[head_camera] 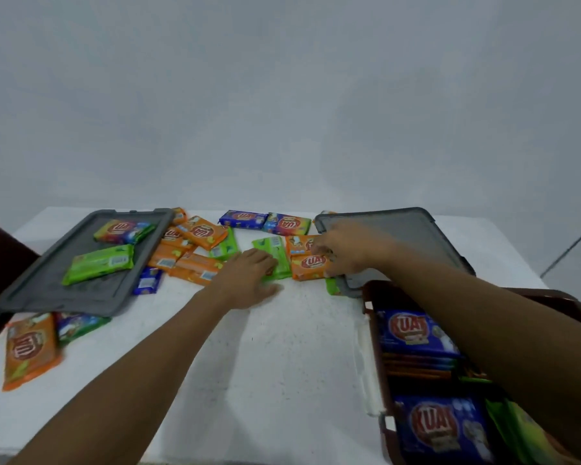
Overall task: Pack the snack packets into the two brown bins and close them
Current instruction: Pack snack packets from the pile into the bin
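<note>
White table [282, 347] against a plain grey wall. My left hand [249, 280] lies palm down, fingers nearly straight, fingertips resting on a green packet [277, 246] at mid-table. My right hand [346, 253] is just beside it, over an orange packet [311, 265] and touching it. The fingers look curled, but blur prevents me telling whether they grip. One brown bin [369, 297] stands open at my right forearm, blue packets [413, 330] inside. Its grey lid [399, 236] lies behind my right hand. A second grey lid [47, 283], far left, carries two packets. Loose packets [195, 250] lie between the lids.
</note>
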Available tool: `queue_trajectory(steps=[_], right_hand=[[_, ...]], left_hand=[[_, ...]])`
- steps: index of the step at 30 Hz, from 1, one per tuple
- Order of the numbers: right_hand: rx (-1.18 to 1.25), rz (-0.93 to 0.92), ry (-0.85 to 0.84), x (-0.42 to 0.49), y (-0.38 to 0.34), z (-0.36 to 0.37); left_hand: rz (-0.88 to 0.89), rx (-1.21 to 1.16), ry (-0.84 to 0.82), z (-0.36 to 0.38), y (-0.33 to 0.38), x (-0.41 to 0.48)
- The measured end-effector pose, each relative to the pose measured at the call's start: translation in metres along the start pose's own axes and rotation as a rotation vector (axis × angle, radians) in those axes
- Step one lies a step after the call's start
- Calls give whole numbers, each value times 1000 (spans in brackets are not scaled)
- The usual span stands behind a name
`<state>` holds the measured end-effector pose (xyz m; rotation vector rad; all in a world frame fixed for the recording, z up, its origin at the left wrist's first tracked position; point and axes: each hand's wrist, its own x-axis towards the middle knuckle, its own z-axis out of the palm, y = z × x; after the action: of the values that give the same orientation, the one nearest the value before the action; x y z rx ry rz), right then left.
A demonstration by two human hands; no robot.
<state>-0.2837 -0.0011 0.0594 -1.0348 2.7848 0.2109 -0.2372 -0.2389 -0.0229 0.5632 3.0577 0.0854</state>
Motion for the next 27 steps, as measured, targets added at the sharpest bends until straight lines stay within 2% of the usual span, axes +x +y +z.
queue_trajectory(steps=[3, 7, 14, 18, 20, 24, 27], right_hand=[[-128, 29, -74, 27, -10, 12], [-171, 52, -153, 44, -19, 18], [-171, 48, -138, 51, -23, 16], [106, 72, -23, 47, -22, 8], [300, 107, 52, 44, -20, 7], [883, 215, 151, 36, -20, 2], [1211, 267, 151, 26, -22, -6]], left_hand=[[-20, 4, 149, 5, -5, -6], [-165, -31, 103, 5, 0, -1], [-354, -353, 78, -22, -17, 16], [-521, -608, 74, -35, -48, 11], [-588, -824, 57, -35, -62, 6], [-636, -1210, 27, -39, -71, -1], [-638, -1362, -9, -47, -64, -6]])
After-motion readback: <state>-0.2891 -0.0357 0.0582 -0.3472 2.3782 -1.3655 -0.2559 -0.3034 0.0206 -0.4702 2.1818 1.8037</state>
